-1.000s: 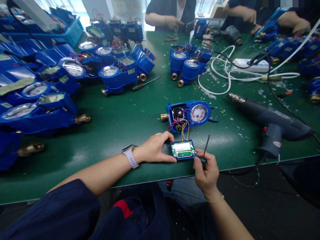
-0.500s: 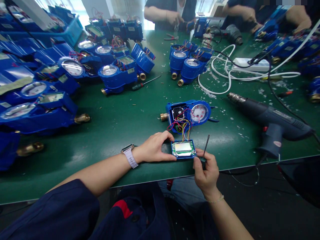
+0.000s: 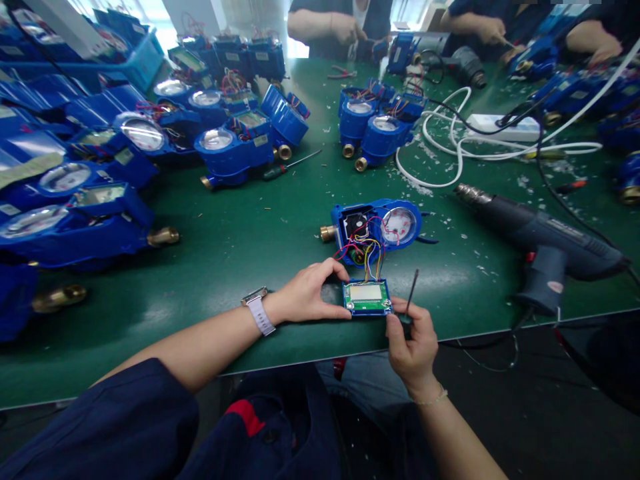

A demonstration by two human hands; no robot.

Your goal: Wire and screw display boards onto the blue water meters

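A small green circuit board with a display, set in a blue frame, is gripped at its left edge between the thumb and fingers of my left hand. My right hand holds a screwdriver with its shaft pointing up, while its fingertips touch the frame's lower right corner. Coloured wires run from the board to an opened blue water meter lying just behind it. The meter has a round dial and a brass fitting at its left. The screwdriver's handle is mostly hidden in my palm.
A heat gun lies on the green table to the right. Many blue water meters crowd the left. Behind are another screwdriver, a white power strip and coiled white cable. Co-workers' hands show across the table.
The board has tilted slightly in my hands, so the glare on it has faded and its green surface shows more plainly. Both hands keep nearly the same place and grip.
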